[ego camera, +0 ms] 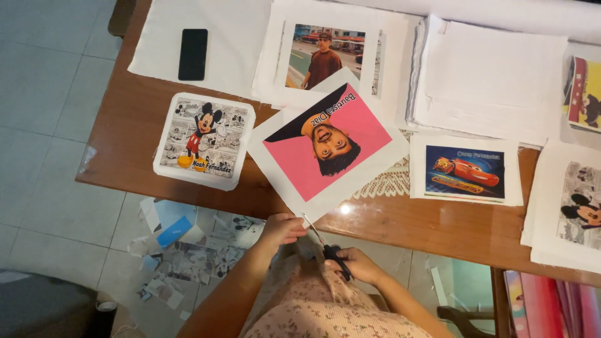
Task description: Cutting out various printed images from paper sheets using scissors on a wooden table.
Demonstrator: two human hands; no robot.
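Here, lower centre of frame: right hand (357, 264) closed around the black handles of scissors (320, 241), fingers through the loops. Left hand (282, 228) pinching the near corner of a white-bordered print with pink panel (328, 147), fingers narrow, clamped on the sheet edge. Scissor blades thin, metallic, just right of the left fingertips, tips meeting the sheet's lower edge. Long axis of scissors diagonal: handles lower right, points upper left. Print a flat, matte rectangle, rotated like a diamond, its portrait upside down, lower corner overhanging the glossy brown wooden table (438, 225). Left of it, a square cartoon-mouse print (205, 140) with rounded corners. Right, a red-car print (466, 170) over a scrap of lace. Upper left, black phone (193, 54) on white cloth. Paper offcuts (181, 250) scattered on tiled floor, lower left.
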